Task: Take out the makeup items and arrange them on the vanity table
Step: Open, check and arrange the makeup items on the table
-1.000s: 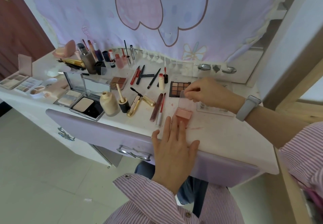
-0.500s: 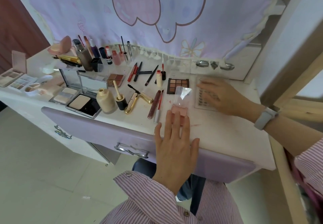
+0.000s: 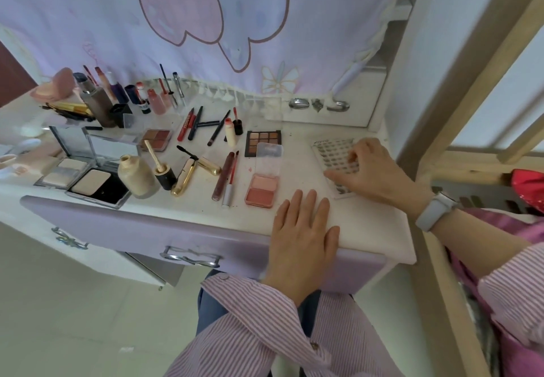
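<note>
Since half a second ago, the left hand (image 3: 304,229) has slid off the pink blush compact (image 3: 263,189) toward the right and is now lying flat on the bare white surface (image 3: 368,229), fingers straight and close together, holding nothing. The right hand (image 3: 372,170) has curled down onto the clear sheet of small stickers (image 3: 335,152), where earlier it was resting flatter over it.

In the head view, the right hand is sitting on the sheet's near right part with its fingers bent; whether they are pinching the sheet or only pressing on it cannot be told. The sheet is lying flat at the right end of the surface, showing rows of tiny dark pieces. The blush compact is lying open just left of the left hand's fingertips, with two pink pans, the lighter one farther back, and its clear lid (image 3: 269,155) tipped back over the near edge of the brown eyeshadow palette (image 3: 263,141). Left of them, lip glosses, a gold mascara (image 3: 188,175), a foundation bottle (image 3: 137,176) and powder compacts (image 3: 88,182) are lying spread out.
</note>
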A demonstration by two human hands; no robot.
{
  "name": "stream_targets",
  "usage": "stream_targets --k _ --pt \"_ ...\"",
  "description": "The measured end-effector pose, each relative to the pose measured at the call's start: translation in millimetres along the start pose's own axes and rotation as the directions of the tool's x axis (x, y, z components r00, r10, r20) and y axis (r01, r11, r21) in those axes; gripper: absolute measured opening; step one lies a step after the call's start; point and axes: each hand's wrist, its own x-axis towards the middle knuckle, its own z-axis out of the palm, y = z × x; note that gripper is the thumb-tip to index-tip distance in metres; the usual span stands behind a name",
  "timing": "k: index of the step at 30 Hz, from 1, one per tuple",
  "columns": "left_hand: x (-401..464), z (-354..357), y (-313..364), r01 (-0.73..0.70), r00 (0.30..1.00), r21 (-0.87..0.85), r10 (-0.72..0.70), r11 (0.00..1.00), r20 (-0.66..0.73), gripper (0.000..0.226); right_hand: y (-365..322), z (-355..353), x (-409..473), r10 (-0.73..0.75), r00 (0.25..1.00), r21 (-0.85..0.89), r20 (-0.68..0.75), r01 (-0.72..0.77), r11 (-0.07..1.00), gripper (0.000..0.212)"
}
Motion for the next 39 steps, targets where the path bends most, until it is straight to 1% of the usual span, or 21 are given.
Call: stream_targets --k 2,4,7,10,12,15,17,18,19,20,22,23,24,26,28,29,31,32,34,36,39 --pt "0.6 1.8 -0.8 -0.008 1.0 -0.031 0.007 0.999 -0.017 0.051 -3.1 2.3 4.8 0.067 0.996 -0.06 0.062 -0.063 0.996 0.082" --pt "0.5 3.6 -2.2 -0.011 0.999 -0.061 0.009 0.998 -0.032 0.051 -6.4 2.8 12.2 0.13 0.985 -0.128 0.117 -0.114 0.985 0.094" --pt "0.0 3.9 -3.2 -0.008 1.0 -0.112 0.007 0.994 -0.015 0.052 -10.5 -1.1 24.3 0.19 0.961 -0.174 0.2 -0.156 0.972 0.093" --pt "-0.6 3.5 -3.0 -0.012 1.0 -0.156 0.01 0.988 -0.015 0.05 -11.6 -4.7 26.5 0.194 0.945 -0.171 0.262 -0.153 0.973 0.093" --pt "1.2 2.4 -5.2 0.009 1.0 -0.258 -0.016 0.966 -0.025 0.044 -9.6 -6.7 21.8 0.176 0.944 -0.159 0.277 -0.136 0.978 0.094" --pt "8.6 -3.8 -8.5 0.095 0.992 -0.48 -0.121 0.872 -0.023 0.032 -4.5 -12.5 15.9 0.135 0.95 -0.082 0.28 -0.117 0.99 0.092" --pt "17.4 -11.8 -6.7 0.139 0.979 -0.628 -0.203 0.766 -0.03 0.033 -3.1 -22.4 13.4 0.102 0.959 0.124 0.263 -0.138 0.983 0.087" --pt "23.2 -17.3 -4.3 0.182 0.97 -0.703 -0.243 0.688 0.014 0.035 -3.3 -28.6 11.4 0.075 0.965 0.272 0.252 -0.145 0.951 0.084" --pt "29.8 -22.5 -1.4 0.242 0.956 -0.786 -0.279 0.569 0.092 0.036 -3.8 -34.3 8.0 0.043 0.969 0.411 0.242 -0.143 0.9 0.08" --pt "37.0 -27.6 1.7 0.3 0.935 -0.865 -0.303 0.402 0.183 0.037 -4.6 -39.5 3.2 0.01 0.971 0.508 0.238 -0.134 0.851 0.079" --pt "52.5 -36.8 7.5 0.37 0.886 -0.929 -0.311 0.03 0.343 0.039 -8.0 -45.7 -8.7 -0.053 0.967 0.562 0.248 -0.099 0.821 0.082" --pt "58.6 -38.9 9.3 0.371 0.874 -0.926 -0.31 -0.073 0.375 0.04 -9.7 -46.4 -14.6 -0.078 0.962 0.546 0.261 -0.08 0.834 0.087" --pt "63.4 -39.1 10.3 0.356 0.88 -0.93 -0.304 -0.089 0.366 0.038 -11.0 -45.7 -19.9 -0.101 0.955 0.518 0.278 -0.06 0.853 0.094" --pt "67.3 -38.5 12.0 0.33 0.892 -0.944 -0.319 -0.027 0.321 0.026 -11.0 -43.3 -27.1 -0.144 0.946 0.475 0.291 -0.012 0.88 0.097" --pt "68.4 -38.6 10.7 0.31 0.882 -0.95 -0.366 -0.021 0.296 0.016 -6.6 -44.4 -28.2 -0.147 0.963 0.486 0.224 0.02 0.874 0.084" --pt "68.3 -39.7 8.6 0.311 0.876 -0.948 -0.369 -0.064 0.312 0.016 -3.5 -46.4 -27.4 -0.103 0.981 0.511 0.162 0.006 0.859 0.074" --pt "69.8 -41.3 1.3 0.334 0.868 -0.933 -0.342 -0.133 0.36 0.02 2.1 -51.8 -24.2 0.042 0.992 0.597 0.119 -0.105 0.795 0.061" --pt "70.9 -41.1 -2.5 0.357 0.865 -0.923 -0.324 -0.139 0.384 0.022 4.8 -53.5 -23.4 0.081 0.981 0.655 0.174 -0.177 0.735 0.06" --pt "72.7 -41.8 -8.1 0.406 0.856 -0.897 -0.272 -0.172 0.44 0.024 8.3 -53.7 -23.0 0.051 0.955 0.747 0.292 -0.261 0.611 0.062" --pt "73.2 -43.4 -10.6 0.424 0.857 -0.857 -0.177 -0.292 0.484 0.029 9.3 -51.8 -22.4 0.038 0.957 0.819 0.288 -0.267 0.508 0.059" --pt "68.1 -43.9 -5.6 0.32 0.91 -0.778 -0.055 -0.54 0.412 0.036 7.0 -49.4 -18.8 0.227 0.958 0.914 0.177 -0.246 0.324 0.041"
